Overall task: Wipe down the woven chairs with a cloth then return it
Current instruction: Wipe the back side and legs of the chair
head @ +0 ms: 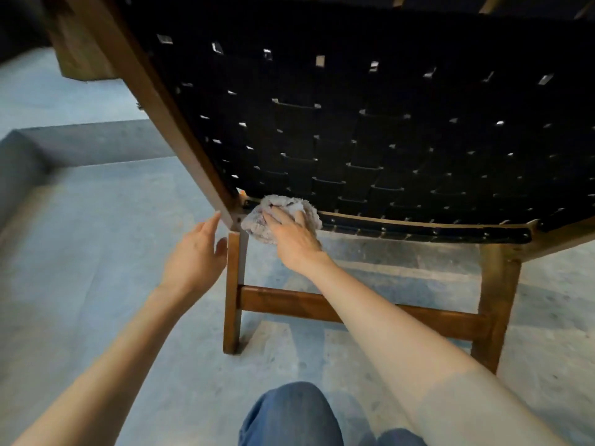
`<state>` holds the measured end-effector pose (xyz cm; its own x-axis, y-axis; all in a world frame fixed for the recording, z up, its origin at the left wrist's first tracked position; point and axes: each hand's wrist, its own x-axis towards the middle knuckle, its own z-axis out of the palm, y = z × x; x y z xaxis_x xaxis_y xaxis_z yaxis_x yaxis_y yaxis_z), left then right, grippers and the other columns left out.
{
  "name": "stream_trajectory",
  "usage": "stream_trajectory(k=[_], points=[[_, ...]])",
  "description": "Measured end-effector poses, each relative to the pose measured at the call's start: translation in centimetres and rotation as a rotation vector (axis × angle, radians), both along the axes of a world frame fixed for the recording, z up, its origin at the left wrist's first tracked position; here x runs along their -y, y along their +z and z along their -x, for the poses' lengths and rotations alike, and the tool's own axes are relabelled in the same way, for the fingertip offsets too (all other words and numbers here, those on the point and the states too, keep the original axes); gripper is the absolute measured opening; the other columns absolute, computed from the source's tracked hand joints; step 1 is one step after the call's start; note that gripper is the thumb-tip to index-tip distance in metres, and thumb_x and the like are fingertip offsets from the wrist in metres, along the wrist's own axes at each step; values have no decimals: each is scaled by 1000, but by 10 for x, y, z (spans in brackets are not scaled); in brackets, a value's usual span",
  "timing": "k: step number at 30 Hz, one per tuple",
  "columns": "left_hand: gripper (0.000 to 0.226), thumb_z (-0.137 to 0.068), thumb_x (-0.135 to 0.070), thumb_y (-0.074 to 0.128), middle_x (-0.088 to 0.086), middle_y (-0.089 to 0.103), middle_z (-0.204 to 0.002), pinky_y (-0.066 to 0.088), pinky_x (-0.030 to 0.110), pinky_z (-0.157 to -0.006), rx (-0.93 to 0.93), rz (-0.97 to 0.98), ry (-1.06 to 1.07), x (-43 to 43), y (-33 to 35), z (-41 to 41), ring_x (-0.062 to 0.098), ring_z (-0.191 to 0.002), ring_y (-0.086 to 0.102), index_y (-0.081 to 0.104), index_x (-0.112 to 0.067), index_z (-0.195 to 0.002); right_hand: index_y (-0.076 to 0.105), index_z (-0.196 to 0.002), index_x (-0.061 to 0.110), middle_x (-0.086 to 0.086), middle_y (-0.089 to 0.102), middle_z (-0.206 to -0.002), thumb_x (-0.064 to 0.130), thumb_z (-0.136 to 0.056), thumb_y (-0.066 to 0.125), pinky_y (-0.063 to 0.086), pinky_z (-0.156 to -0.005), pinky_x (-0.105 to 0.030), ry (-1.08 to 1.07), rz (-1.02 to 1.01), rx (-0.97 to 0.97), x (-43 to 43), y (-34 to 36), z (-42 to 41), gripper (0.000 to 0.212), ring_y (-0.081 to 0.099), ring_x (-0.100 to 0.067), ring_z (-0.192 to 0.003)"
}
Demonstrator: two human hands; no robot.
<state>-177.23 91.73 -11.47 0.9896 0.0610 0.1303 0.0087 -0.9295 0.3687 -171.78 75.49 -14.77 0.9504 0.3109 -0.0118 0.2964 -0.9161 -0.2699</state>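
Wiping step, judged under way. Nearest, a denim-clad knee [289, 413] is seen. The left hand [193, 252] is held open, fingers straight, just beside the wooden frame [180, 123]; contact cannot be told. The grey cloth [254, 224] is pressed by the flat fingers of the right hand [293, 235] against the lower left corner of the woven chair [386, 140]. A sweep along the bottom rail is called for next. The black webbing appears taut, with small gaps.

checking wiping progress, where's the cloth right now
Head view, centre: the cloth is under the right hand, pressed on the chair's lower rail near its left corner, just right of the wooden leg.
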Motion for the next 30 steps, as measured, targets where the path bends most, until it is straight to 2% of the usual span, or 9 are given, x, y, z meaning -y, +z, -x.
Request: stream_trajectory(k=[7,10,12,14,17,20,24,27,30], points=[[57,-100,-34,41,8,41,-147,43,42,-100,112,128,56,-42,23,-8,28,-128,46,20,-18,-151,8,-154,28,13,-3,-161,-17,-85,29,24,-116,-45,32,53,-81,-18,3,-13,85,11,-28,-142],[58,-100,-31,41,6,39,-148,45,42,-99,148,147,52,-43,36,-3,27,-128,46,15,-24,-151,15,-153,25,0,13,-160,-10,-89,37,34,-111,-42,51,48,-176,-24,19,-21,76,26,-29,-141],[56,-100,-29,41,5,42,-147,46,41,-99,179,151,35,-45,45,5,26,-126,48,18,-25,-151,27,-151,22,-9,36,-150,-3,-91,43,39,-107,-40,66,8,-187,-26,31,-17,67,41,-29,-132],[54,-100,-27,41,7,48,-142,47,40,-97,210,53,7,-49,54,16,27,-120,53,22,-23,-150,38,-144,19,-10,49,-138,1,-90,47,42,-103,-40,46,-89,-113,-24,42,-1,58,49,-29,-124],[59,-98,-31,45,5,43,-145,42,37,-100,182,-62,-78,-59,64,31,25,-123,49,19,-27,-150,40,-118,19,-6,60,-104,11,-92,56,51,-72,-37,36,-208,2,-16,62,30,32,61,-21,-87],[71,-89,-43,54,1,36,-149,38,32,-104,102,143,-234,-62,68,45,19,-132,40,19,-32,-149,38,-96,25,5,51,-92,16,-90,62,45,-61,-33,135,-263,-3,-9,87,58,25,53,-15,-73],[81,-74,-66,48,2,54,-133,53,33,-87,-2,547,-190,-50,64,60,19,-107,61,33,-33,-145,34,-89,24,8,43,-87,19,-91,63,29,-56,-20,252,-229,40,-13,113,88,29,36,-7,-66],[66,-81,-46,65,10,65,-108,59,36,-74,20,708,-167,-46,59,67,20,-82,68,43,-26,-139,33,-91,27,11,38,-91,21,-90,63,29,-57,-19,278,-198,98,-18,118,103,31,40,-7,-71],[45,-85,-18,68,10,67,-102,58,26,-70,77,856,-76,-47,61,67,15,-82,69,55,-16,-128,33,-106,29,13,39,-97,35,-81,73,35,-63,-17,287,-181,48,-19,119,109,48,45,-6,-83]])
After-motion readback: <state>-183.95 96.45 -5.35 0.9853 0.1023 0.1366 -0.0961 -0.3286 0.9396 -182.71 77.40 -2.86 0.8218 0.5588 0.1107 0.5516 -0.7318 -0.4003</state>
